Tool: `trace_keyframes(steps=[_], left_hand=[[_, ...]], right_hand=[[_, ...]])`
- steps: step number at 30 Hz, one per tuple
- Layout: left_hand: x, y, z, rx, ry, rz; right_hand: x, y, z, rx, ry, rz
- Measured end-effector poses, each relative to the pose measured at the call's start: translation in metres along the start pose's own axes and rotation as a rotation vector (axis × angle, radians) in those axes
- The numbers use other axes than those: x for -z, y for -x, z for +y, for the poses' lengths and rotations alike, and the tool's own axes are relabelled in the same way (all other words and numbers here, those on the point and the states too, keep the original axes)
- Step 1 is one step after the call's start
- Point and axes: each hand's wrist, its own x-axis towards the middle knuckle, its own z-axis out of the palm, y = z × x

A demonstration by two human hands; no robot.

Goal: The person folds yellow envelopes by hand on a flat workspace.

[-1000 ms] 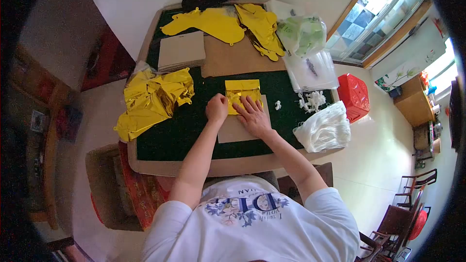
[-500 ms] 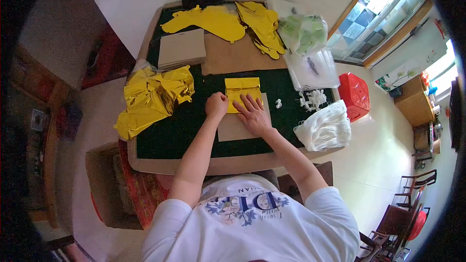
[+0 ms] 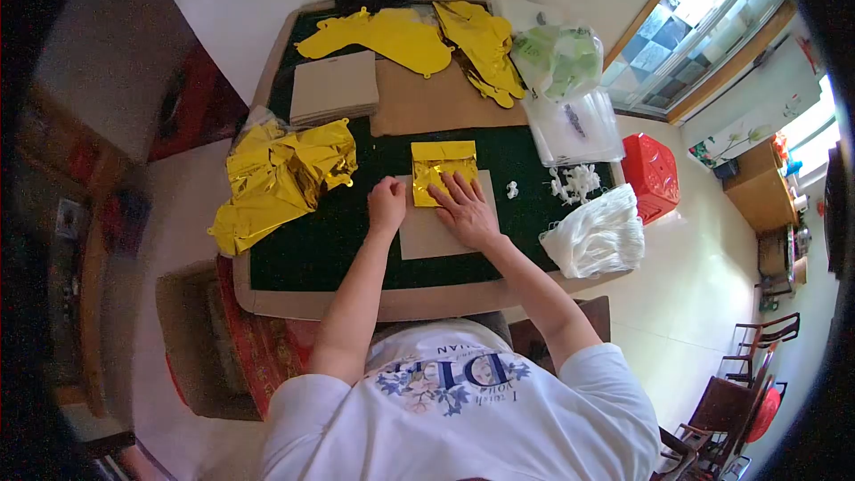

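Observation:
A folded gold foil balloon (image 3: 444, 151) lies on the upper part of a cardboard sheet (image 3: 432, 240), its top edge turned into a flat band. My right hand (image 3: 467, 211) rests palm down on the foil's lower right, fingers spread. Just left of the foil and apart from it is my left hand (image 3: 387, 205), its fingers curled closed. Whatever may be inside that curl is hidden. To the right of the sheet sits a small white bundle of string (image 3: 512, 189) on the dark green cloth (image 3: 356, 263).
Crumpled gold foil (image 3: 289, 174) lies at the left, with stacked cardboard (image 3: 334, 89) behind. Flat gold balloons (image 3: 392, 40) are at the back. Clear plastic bags (image 3: 573, 129), knotted white string (image 3: 574, 184) and a white skein (image 3: 595, 232) line the right. A red stool (image 3: 650, 178) stands beyond.
My left hand has moved slightly left and down, away from the foil's edge. My right hand stays flat on the foil.

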Motion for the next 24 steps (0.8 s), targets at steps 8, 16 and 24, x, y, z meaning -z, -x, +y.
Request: trace_keyframes(steps=[8, 16, 24], left_hand=[[0.002, 0.024, 0.012, -0.018, 0.044, -0.103], [0.004, 0.019, 0.016, 0.033, -0.037, -0.125], [0.003, 0.024, 0.027, 0.008, -0.035, -0.039]], right_hand=[[-0.002, 0.0, 0.0, 0.0, 0.0, 0.024], [0.004, 0.0, -0.002, -0.01, 0.024, -0.035], [0.005, 0.0, -0.002, -0.016, 0.009, -0.049]])
